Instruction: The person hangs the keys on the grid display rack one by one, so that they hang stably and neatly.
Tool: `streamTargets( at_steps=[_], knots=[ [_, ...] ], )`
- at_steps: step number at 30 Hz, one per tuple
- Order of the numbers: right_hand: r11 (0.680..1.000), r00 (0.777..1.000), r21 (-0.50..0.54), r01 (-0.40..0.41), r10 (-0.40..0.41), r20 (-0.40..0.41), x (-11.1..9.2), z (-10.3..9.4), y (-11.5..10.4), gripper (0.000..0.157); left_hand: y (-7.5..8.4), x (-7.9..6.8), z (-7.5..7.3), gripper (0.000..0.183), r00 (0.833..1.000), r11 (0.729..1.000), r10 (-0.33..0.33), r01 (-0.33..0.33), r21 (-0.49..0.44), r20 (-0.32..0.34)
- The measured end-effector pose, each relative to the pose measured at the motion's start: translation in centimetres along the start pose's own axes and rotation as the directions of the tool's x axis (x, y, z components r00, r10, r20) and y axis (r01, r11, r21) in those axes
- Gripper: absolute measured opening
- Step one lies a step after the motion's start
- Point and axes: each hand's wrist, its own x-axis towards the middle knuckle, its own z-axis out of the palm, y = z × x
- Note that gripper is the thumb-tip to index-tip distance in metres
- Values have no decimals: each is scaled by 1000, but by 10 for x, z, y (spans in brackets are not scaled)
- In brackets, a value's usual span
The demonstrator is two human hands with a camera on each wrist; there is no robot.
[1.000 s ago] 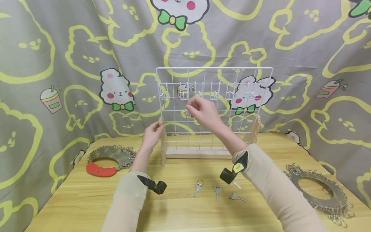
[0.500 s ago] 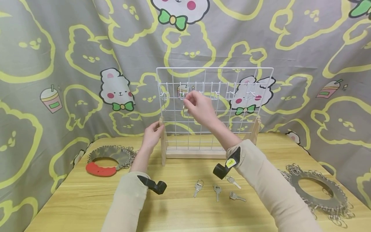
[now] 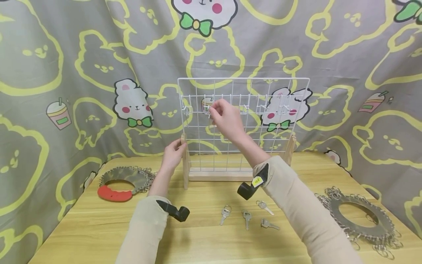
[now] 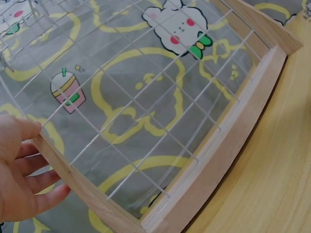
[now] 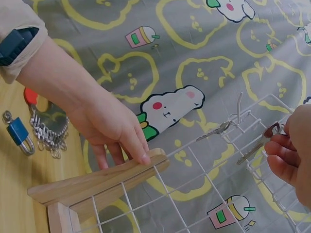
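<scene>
A white wire grid rack (image 3: 244, 78) stands upright on a wooden base. My left hand (image 3: 173, 156) grips the top of its left wooden post (image 3: 186, 167), thumb in front and fingers behind in the left wrist view. At the second hook from the left, my right hand (image 3: 226, 119) pinches a key (image 5: 251, 151) by its ring, the blade pointing down and away from the fingers in the right wrist view. The hook there is partly hidden by the hand. Another key (image 5: 215, 131) hangs by its ring on the leftmost hook (image 5: 240, 104).
Several loose keys (image 3: 247, 220) lie on the wooden table before the rack. At left is a metal ring with a red handle (image 3: 115, 193) and many small rings; a similar ring (image 3: 362, 229) lies at right. A blue padlock (image 5: 18, 132) shows at left in the right wrist view.
My right hand has moved left and slightly up with the key, from near the third hook to the second. The left hand has stayed on the post.
</scene>
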Motion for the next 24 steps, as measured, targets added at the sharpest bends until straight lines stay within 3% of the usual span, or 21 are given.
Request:
streamTargets(
  at_steps=[24],
  knots=[
    [998,1000,-69,9,-10,-18,3,2,4,10,1,-2,0,47,1000,1000,-5,5,-24,2]
  ],
)
